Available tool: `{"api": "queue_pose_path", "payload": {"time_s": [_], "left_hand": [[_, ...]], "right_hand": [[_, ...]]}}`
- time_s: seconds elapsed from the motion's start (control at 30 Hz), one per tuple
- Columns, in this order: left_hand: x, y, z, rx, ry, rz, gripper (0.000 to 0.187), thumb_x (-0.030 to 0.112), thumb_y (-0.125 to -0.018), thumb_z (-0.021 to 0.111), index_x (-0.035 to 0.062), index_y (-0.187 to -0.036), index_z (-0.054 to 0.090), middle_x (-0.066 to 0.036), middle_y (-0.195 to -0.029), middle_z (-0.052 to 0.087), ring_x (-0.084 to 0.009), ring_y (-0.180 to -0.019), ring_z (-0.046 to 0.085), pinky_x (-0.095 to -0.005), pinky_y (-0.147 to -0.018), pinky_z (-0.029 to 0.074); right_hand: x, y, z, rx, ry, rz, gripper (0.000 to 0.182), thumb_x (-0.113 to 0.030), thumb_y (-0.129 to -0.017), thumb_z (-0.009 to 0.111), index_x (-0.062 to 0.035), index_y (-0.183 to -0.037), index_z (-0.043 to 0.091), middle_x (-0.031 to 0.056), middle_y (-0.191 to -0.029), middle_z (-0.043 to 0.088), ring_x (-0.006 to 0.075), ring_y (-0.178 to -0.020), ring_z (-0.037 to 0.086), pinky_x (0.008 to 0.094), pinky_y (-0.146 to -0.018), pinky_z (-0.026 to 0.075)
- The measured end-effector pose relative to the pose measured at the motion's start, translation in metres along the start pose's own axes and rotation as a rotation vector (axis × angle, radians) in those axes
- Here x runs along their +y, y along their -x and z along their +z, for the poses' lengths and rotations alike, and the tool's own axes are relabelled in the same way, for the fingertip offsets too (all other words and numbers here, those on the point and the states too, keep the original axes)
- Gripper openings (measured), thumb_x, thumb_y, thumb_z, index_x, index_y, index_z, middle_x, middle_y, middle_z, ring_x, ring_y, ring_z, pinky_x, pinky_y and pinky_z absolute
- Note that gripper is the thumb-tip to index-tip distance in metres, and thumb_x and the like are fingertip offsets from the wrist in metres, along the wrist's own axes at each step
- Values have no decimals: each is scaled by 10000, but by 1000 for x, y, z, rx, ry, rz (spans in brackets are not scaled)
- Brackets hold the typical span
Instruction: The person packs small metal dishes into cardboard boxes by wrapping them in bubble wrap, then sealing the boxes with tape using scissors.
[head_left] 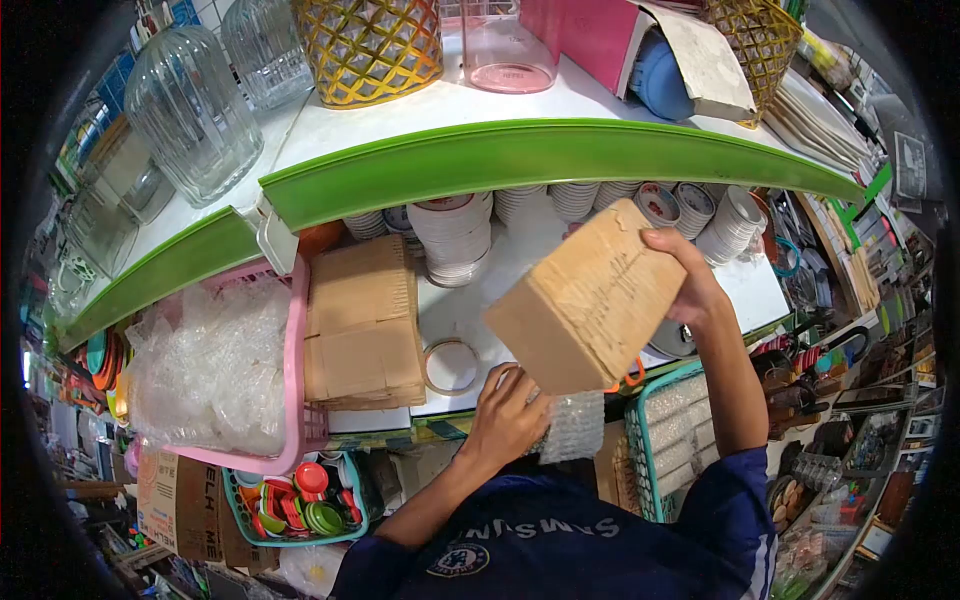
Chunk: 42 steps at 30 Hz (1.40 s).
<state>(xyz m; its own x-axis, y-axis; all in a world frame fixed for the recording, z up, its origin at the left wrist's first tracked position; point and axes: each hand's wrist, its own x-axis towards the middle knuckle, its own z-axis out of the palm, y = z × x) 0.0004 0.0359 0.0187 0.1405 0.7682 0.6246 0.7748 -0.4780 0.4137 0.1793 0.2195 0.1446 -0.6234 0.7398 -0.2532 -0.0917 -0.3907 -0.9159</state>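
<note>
My right hand (690, 280) grips the upper right edge of a brown cardboard box (600, 300), which is tilted in the air above the lower shelf. Handwriting marks one of its faces. Below the box's lower left corner, my left hand (508, 418) is closed with curled fingers on a bubble-wrapped item (573, 428). What is inside the wrap cannot be made out. A stack of flattened cardboard boxes (362, 330) lies left of my hands, beside a roll of tape (451, 366).
A pink basket (295, 380) of bubble wrap stands at left. Below it is a teal basket (300, 541) of colourful small items. Another teal basket (640, 450) holds wrapped pieces. Stacked white bowls (450, 235) line the lower shelf under a green-edged shelf (540, 155) with glass bottles (190, 110).
</note>
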Motion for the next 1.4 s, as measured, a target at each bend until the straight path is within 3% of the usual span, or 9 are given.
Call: {"api": "queue_pose_path", "payload": {"time_s": [0.17, 0.43, 0.57, 0.7, 1.0, 1.2, 1.3, 1.37, 1.4], "left_hand": [[-9, 17, -10, -58, -4, -84, 377, 42, -649, 707, 40, -1023, 657, -107, -956, 547, -299, -925, 559, -421, -860, 450], [-8, 47, -16, -147, -76, -285, 401, 16, -712, 665, 64, -1109, 671, -116, -992, 551, -294, -924, 564, -400, -822, 462], [-6, 53, -16, -183, -122, -309, 376, 25, -760, 638, 64, -1132, 667, -116, -997, 550, -290, -907, 555, -394, -805, 449], [-3, 57, -16, -213, -148, -335, 326, 105, -798, 687, 75, -1122, 666, -119, -1018, 555, -305, -901, 559, -398, -796, 450], [3, 65, -22, -303, -210, -375, 427, 55, -803, 645, 87, -1229, 615, -135, -1119, 537, -312, -959, 550, -429, -854, 442], [11, 69, -36, -375, 8, -519, 485, -2, -778, 608, 58, -1259, 595, -160, -1226, 519, -336, -1019, 561, -444, -916, 446], [11, 74, -32, -288, 286, -619, 443, -30, -797, 576, 42, -1233, 601, -160, -1243, 511, -320, -1017, 573, -417, -897, 461], [5, 100, -8, 116, 456, -650, 310, -21, -853, 544, 14, -1153, 614, -137, -1216, 518, -271, -1038, 578, -367, -889, 458], [7, 115, -2, 160, 750, -798, 288, 8, -908, 535, 21, -1195, 523, -119, -1235, 484, -235, -1140, 517, -349, -941, 420]], "right_hand": [[16, 18, -16, 16, -72, -79, 657, -485, -825, 623, -25, -1278, 506, 145, -1154, 625, 242, -1013, 644, 400, -863, 525], [74, 13, -38, 70, -333, 14, 588, -501, -887, 526, -36, -1246, 497, 116, -1070, 646, 188, -783, 642, 285, -587, 520], [98, 10, -30, 96, -315, 115, 554, -472, -893, 565, -27, -1217, 501, 104, -992, 643, 176, -726, 624, 282, -532, 506], [111, -4, -35, -29, -282, 164, 544, -473, -897, 578, -25, -1195, 503, 89, -964, 627, 183, -714, 615, 279, -530, 511], [120, -26, -32, -11, -196, 292, 517, -459, -898, 571, -37, -1193, 528, 106, -981, 648, 189, -726, 631, 303, -520, 491], [118, -28, -31, -27, -235, 301, 521, -477, -887, 572, -64, -1201, 537, 94, -999, 649, 192, -776, 636, 325, -524, 485], [113, -27, -33, -27, -323, 286, 534, -492, -879, 566, -73, -1209, 537, 99, -1016, 641, 193, -764, 617, 322, -510, 465], [106, -23, -31, -26, -342, 272, 539, -504, -874, 565, -69, -1193, 540, 86, -987, 637, 181, -728, 602, 307, -508, 453], [103, -21, -31, -28, -360, 257, 545, -516, -869, 564, -66, -1176, 543, 73, -959, 632, 168, -693, 586, 292, -506, 441]]}}
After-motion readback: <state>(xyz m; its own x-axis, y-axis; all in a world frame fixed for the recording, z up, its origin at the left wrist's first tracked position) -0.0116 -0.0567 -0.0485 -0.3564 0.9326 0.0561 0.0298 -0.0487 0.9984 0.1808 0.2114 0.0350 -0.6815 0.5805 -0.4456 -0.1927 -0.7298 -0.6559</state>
